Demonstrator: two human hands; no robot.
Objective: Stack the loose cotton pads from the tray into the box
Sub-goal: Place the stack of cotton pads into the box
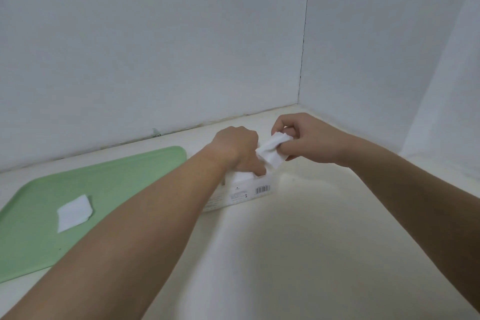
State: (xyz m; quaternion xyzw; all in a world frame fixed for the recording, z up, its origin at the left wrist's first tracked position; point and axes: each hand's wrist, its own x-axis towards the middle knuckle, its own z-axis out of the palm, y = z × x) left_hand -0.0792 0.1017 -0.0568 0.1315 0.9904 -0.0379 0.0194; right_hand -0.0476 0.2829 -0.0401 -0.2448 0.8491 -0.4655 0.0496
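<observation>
Above the box (255,191), a bent, fluffy white cotton pad (272,150).

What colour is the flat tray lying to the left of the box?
Pale mint green, with no pattern: a plain flat plastic tray. The head view shows it clearly.

Right hand (309,140): thumb and fingers pinch a small bundle of cotton pads (272,152); held in the air over the box's far right end
Left hand (239,150): back to camera, over the box; one digit tip down on white pads inside; other fingers hidden; bundle's left edge meets it
Box (249,193): white; barcode on near side; on the table (298,241), just right of tray
Tray (117,176): green; loose pads (74,213) lie flat on it, overlapping
Walls (155,47): white; meet in a corner behind
</observation>
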